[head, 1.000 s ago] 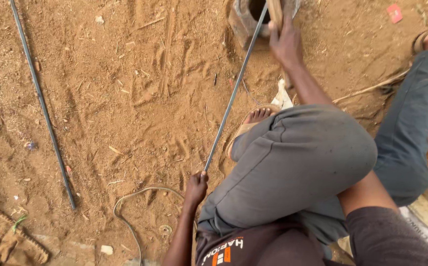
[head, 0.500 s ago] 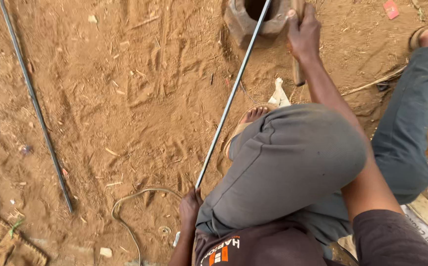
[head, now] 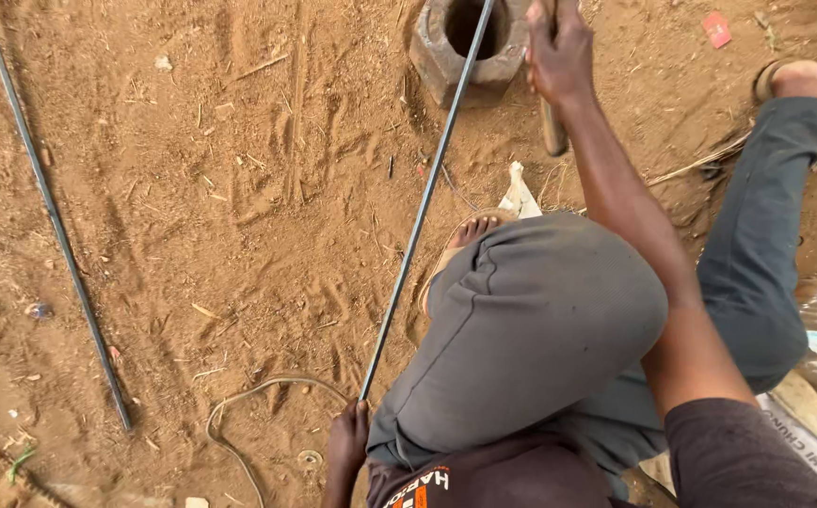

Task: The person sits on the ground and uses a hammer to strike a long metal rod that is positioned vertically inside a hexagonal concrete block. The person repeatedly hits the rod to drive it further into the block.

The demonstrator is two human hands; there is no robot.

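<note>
So I'm looking down at a big patch of scuffed sandy ground (head: pixel 192 216), and I'm sitting low on it with my bent knee in grey trousers (head: pixel 531 320) filling the middle of the view. Going by size, the next thing is the long steel rod (head: pixel 424 202) I'm working on: it's running from my left hand up across the dirt, with its far end lying over the mouth of a heavy hollow metal block (head: pixel 470 42) at the top edge. A second rod (head: pixel 51 212) is lying well apart on the left, untouched. As for progress, I'm guessing I'm mid-job: the rod is looking straight along the stretch I can see, and it's sitting on the block while I'm bringing a tool over it, so the hitting or bending part seems not finished. My right hand (head: pixel 559 47) is clenching tight in a fist around a wooden tool handle (head: pixel 552 118), which is pointing down; the head is out of frame, so I can't say what tool it is. My left hand (head: pixel 347 440) is curling closed around the near end of the rod, down beside my knee. A loop of thin cord (head: pixel 258 404) is lying in the dirt just beside that hand.
</note>
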